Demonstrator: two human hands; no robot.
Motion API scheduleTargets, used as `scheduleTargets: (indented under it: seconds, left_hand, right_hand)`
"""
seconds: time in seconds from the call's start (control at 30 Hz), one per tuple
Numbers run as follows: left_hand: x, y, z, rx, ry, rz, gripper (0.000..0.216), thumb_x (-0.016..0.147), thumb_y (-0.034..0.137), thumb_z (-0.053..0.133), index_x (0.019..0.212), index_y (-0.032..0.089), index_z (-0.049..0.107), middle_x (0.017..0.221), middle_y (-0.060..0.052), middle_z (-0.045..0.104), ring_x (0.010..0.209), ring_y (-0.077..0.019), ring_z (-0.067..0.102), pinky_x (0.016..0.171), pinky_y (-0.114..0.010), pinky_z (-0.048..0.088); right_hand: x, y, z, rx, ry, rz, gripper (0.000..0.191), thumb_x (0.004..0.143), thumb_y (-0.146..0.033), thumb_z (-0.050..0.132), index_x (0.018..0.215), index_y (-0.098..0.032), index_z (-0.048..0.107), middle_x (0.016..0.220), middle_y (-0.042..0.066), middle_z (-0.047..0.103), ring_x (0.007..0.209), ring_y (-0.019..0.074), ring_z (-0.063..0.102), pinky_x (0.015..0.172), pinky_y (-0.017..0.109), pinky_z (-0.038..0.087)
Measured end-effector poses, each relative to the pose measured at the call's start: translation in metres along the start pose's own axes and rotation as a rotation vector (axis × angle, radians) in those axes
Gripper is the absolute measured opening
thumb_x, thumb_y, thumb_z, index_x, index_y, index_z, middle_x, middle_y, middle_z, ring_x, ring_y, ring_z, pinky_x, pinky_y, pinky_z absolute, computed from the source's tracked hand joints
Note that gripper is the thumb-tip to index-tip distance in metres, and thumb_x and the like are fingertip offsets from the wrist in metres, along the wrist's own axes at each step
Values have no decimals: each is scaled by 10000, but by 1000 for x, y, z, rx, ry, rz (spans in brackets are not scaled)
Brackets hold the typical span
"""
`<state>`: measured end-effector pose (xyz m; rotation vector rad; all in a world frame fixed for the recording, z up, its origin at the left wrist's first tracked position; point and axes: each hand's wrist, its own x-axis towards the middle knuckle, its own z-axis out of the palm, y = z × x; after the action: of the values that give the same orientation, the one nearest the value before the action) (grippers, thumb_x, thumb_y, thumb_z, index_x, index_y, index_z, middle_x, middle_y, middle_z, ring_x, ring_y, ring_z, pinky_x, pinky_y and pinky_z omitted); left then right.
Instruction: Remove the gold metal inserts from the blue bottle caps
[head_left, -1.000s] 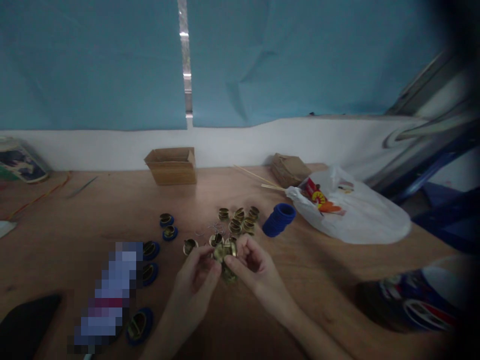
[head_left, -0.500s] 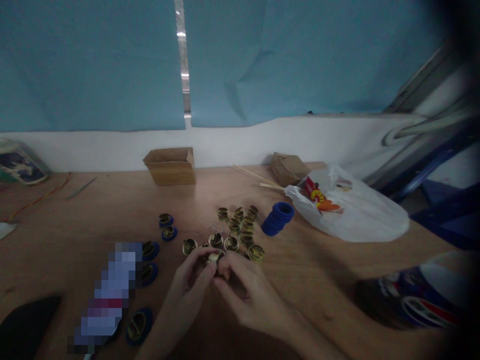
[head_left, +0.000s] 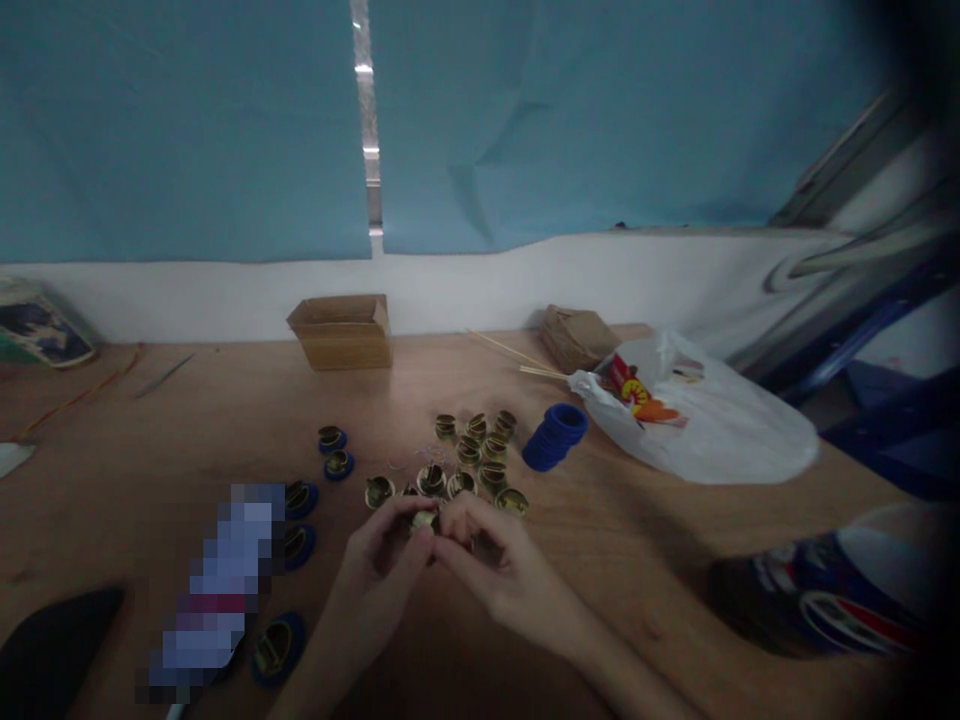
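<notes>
My left hand (head_left: 386,560) pinches a small round brass-coloured fitting (head_left: 425,520) between thumb and fingers. Close against its right side, my right hand (head_left: 491,560) has thumb and fingertips pressed together; whatever lies between them is hidden. Just beyond the hands stands a cluster of similar brass fittings (head_left: 493,474), each with a bar across its open top. Thin pale wire or thread (head_left: 420,455) lies among them. To the left, several brass fittings sit in blue rings, one of them a blue-ringed fitting (head_left: 339,464). A leaning stack of blue rings (head_left: 555,437) stands right of the cluster.
A pixelated oblong object (head_left: 217,590) lies at the left, with a dark object (head_left: 60,650) beside it. Along the back are an open cardboard box (head_left: 345,345), a brown package (head_left: 577,338) and thin sticks. A white plastic bag (head_left: 720,420) and a dark blue printed container (head_left: 817,590) occupy the right.
My right hand's fingers have shifted slightly and closed more tightly beside the fitting. The fitting in my left hand has moved a little leftward. Everything else on the table stays put.
</notes>
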<state>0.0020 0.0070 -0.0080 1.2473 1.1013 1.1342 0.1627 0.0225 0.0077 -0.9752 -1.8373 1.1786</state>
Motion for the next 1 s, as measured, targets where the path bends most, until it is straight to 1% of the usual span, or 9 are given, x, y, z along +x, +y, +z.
scheduleTargets:
  seconds: [0.1, 0.27, 0.4, 0.5, 0.6, 0.7, 0.77, 0.93, 1.0]
  left_hand:
    - [0, -2, -1, 43, 5, 57, 201, 847, 256, 594, 1037, 200, 625, 962, -46, 684, 898, -189, 634, 795, -295, 500]
    - [-1, -4, 3, 97, 13, 76, 226, 848, 195, 576, 1068, 216, 624, 1049, -59, 689, 988, -197, 633, 841, -295, 499]
    - [-2, -4, 3, 83, 48, 101, 223, 869, 236, 563, 1082, 219, 627, 1062, -63, 691, 987, -202, 644, 850, -303, 502]
    - [0, -5, 1, 30, 153, 79, 227, 888, 313, 551, 1076, 210, 626, 1071, -68, 689, 979, -205, 652, 840, -304, 509]
    - [5, -5, -5, -8, 311, 21, 278, 872, 386, 573, 1074, 201, 621, 1069, -70, 691, 987, -210, 655, 818, -296, 517]
    - [8, -1, -12, -18, 451, 15, 326, 831, 429, 619, 1049, 189, 635, 1025, -65, 701, 947, -203, 664, 786, -281, 525]
    - [8, 3, -16, -16, 489, 36, 331, 822, 429, 632, 1049, 188, 637, 1017, -58, 703, 948, -196, 663, 803, -277, 519]
    - [4, 14, -27, 21, 504, 68, 332, 807, 426, 644, 1046, 196, 639, 1001, -50, 715, 916, -186, 671, 785, -267, 518]
    - [-1, 16, -31, 63, 501, 73, 335, 782, 421, 666, 1029, 196, 644, 969, -49, 722, 874, -185, 678, 754, -265, 526]
  right_hand:
    - [2, 2, -1, 11, -32, 42, 183, 920, -230, 490, 741, -196, 503, 629, -55, 424, 573, 100, 386, 512, 230, 286]
    - [4, 4, -1, -23, 1, 39, 242, 851, -143, 507, 627, -189, 426, 623, -52, 437, 578, 92, 401, 510, 216, 288]
    - [3, 4, 0, -43, -11, 61, 247, 874, -204, 525, 643, -193, 440, 606, -51, 462, 557, 93, 428, 499, 214, 299]
    - [2, 2, -1, 42, -4, 79, 331, 968, -328, 413, 664, -203, 448, 546, -54, 475, 522, 101, 465, 521, 224, 355]
    - [5, 1, -8, 46, 163, 58, 421, 1003, -362, 323, 619, -213, 412, 501, -51, 455, 517, 112, 468, 558, 240, 382]
    - [10, 5, -18, -147, 314, 21, 387, 996, -338, 359, 639, -211, 436, 555, -38, 471, 552, 124, 475, 571, 250, 373]
    - [15, 7, -25, -347, 315, -17, 336, 985, -307, 397, 675, -202, 475, 622, -19, 511, 599, 134, 499, 594, 258, 372]
    - [31, 10, -31, -891, 57, -113, 257, 988, -234, 384, 832, -174, 579, 827, 48, 646, 786, 174, 586, 756, 305, 384]
    - [44, 12, -31, -1030, -35, -146, 245, 983, -211, 389, 857, -171, 595, 863, 63, 668, 839, 192, 599, 815, 337, 366]
